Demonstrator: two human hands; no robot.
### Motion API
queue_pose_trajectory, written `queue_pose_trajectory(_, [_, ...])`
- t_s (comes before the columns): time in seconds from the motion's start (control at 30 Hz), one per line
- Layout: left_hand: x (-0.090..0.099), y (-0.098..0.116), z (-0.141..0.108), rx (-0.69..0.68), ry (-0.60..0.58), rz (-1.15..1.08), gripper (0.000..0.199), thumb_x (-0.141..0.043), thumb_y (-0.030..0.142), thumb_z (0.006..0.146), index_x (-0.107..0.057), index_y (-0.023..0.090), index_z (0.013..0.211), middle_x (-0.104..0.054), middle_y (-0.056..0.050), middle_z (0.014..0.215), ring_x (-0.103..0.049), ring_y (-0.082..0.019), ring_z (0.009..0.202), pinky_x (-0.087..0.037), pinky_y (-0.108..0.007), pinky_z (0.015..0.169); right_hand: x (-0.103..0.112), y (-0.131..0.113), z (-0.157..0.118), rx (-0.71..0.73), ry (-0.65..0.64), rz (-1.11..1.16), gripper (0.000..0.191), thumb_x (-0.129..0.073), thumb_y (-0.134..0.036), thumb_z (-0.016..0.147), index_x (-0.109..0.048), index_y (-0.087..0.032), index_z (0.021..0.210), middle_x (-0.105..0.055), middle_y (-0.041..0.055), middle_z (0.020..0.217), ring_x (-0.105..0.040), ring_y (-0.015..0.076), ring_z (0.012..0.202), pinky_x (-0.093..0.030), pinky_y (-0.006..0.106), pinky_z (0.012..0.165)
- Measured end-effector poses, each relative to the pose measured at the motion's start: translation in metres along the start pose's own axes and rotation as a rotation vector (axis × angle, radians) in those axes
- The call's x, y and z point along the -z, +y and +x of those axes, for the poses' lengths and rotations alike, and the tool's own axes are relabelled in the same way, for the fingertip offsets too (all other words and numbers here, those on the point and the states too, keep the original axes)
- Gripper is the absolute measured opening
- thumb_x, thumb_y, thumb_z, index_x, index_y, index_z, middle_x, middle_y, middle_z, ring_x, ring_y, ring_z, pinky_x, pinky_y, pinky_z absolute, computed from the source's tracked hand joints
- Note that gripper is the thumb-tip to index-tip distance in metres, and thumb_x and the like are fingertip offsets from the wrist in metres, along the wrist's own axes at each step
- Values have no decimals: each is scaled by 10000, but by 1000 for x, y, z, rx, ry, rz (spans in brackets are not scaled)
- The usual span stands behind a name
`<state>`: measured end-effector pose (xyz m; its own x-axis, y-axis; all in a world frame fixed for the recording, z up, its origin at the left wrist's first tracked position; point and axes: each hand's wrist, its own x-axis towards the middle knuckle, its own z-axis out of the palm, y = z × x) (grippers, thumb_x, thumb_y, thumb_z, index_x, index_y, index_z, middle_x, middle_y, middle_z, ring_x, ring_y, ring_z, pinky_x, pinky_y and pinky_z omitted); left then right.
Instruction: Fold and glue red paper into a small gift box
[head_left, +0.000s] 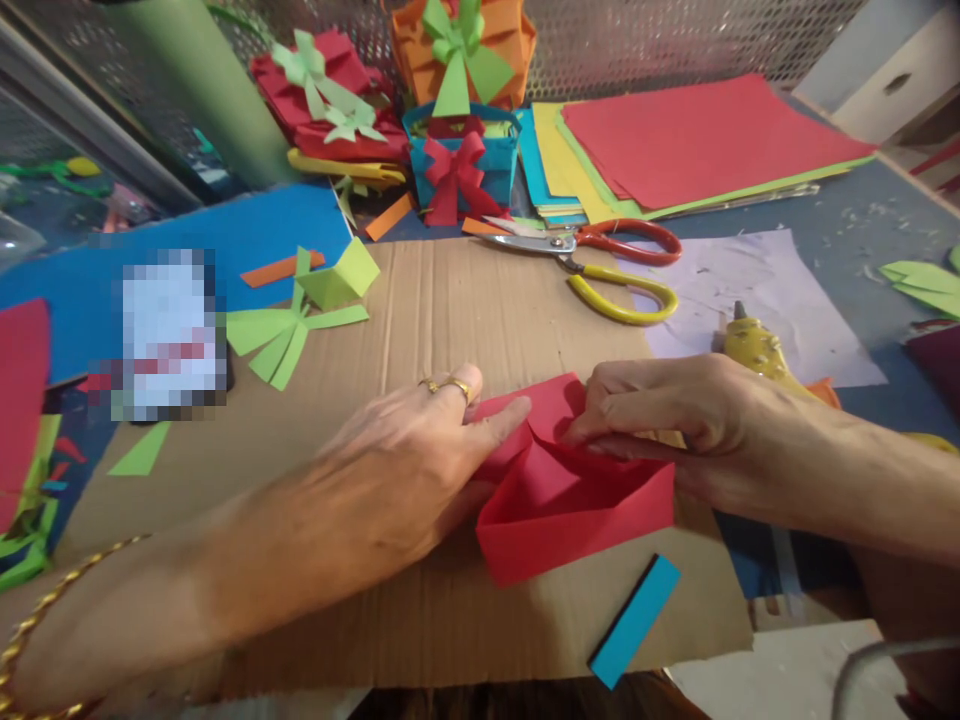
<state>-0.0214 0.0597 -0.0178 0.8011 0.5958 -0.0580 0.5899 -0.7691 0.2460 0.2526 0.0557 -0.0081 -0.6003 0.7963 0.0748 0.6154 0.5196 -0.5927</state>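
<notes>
A red folded paper box (577,530) with an open top rests on the brown cardboard sheet (420,310). My left hand (439,450) grips its left side, the thumb lying on the raised red flap. Across from it, my right hand (652,405) pinches the box's far right edge between thumb and bent fingers. Part of the box's back and left wall is hidden behind my hands. A blue paper strip (634,620) lies on the cardboard just in front of the box.
Scissors (577,245) with red and yellow handles lie beyond my hands. A yellow glue gun (750,345) sits on white paper (817,300) at right. Finished paper boxes (465,160) and stacked coloured sheets (705,140) stand behind. Green bow pieces (300,315) and a phone (169,335) are at left.
</notes>
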Motion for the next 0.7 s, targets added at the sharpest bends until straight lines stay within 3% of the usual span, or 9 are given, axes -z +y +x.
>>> queue_pose_trajectory(0.1, [2, 4, 0, 22, 11, 43, 434, -400, 234, 1070, -524, 349, 1469, -527, -46, 1036, -502, -154, 710, -447, -308, 641, 1, 0, 1, 30, -133, 122, 327, -481, -149, 959, -657, -251, 703, -626, 38, 718, -557, 161, 617, -429, 329, 576])
queue_pose_trajectory(0.27, [4, 7, 0, 16, 15, 45, 417, -382, 242, 1085, -550, 324, 1458, -539, -49, 1028, -509, -146, 711, -444, -303, 654, -5, 3, 1, -12, -115, 219, 306, -509, -183, 983, -700, -256, 756, -581, 16, 699, -523, 149, 605, -397, 317, 567])
queue_pose_trajectory(0.43, [8, 8, 2, 38, -8, 27, 440, -441, 212, 1054, -574, 313, 1461, -572, -62, 1058, -549, -154, 739, -508, -308, 718, -5, 10, 4, -50, -115, 230, 226, -551, -259, 986, -727, -250, 845, -682, 32, 759, -597, 165, 661, -459, 318, 603])
queue_pose_trajectory(0.57, [9, 11, 3, 41, -37, 46, 390, -427, 247, 1085, -605, 287, 1430, -587, -75, 1055, -592, -177, 799, -547, -336, 788, -6, 15, 12, -78, -16, 86, 146, -637, -329, 959, -717, -225, 896, -669, 24, 792, -573, 148, 654, -456, 304, 616])
queue_pose_trajectory(0.7, [5, 11, 4, 52, -52, 89, 357, -413, 228, 1082, -652, 243, 1347, -582, -107, 1109, -607, -203, 871, -553, -382, 870, -15, 20, 18, -6, 125, -46, 168, -627, -329, 962, -744, -212, 992, -665, 60, 930, -588, 159, 747, -454, 297, 655])
